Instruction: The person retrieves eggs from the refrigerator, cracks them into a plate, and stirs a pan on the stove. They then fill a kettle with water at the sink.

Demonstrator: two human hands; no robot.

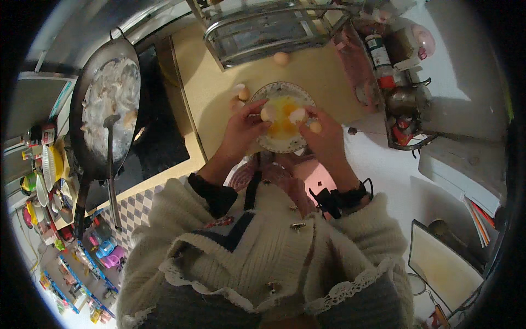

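Over a patterned plate (283, 146), my left hand (245, 129) grips one half of a cracked eggshell (268, 113). Opposite it, my right hand (326, 133) pinches the other eggshell half (297, 115). The two halves are apart, with their pale insides partly showing. Several orange egg yolks (290, 108) lie in clear egg white on the plate. A small brown rounded piece (315, 127), egg or shell, shows by my right fingers; I cannot tell whether it is held. Left of the plate are broken eggshells (242, 93), and a whole brown egg (281, 59) rests beyond it.
A large wok (133, 78) with whitish food and a spatula (111, 164) sits on the black cooktop (158, 144) at left. At the back stands a metal rack (263, 37). Bottles and a metal pot (404, 100) fill a rack at right. A cutting board (444, 267) leans lower right.
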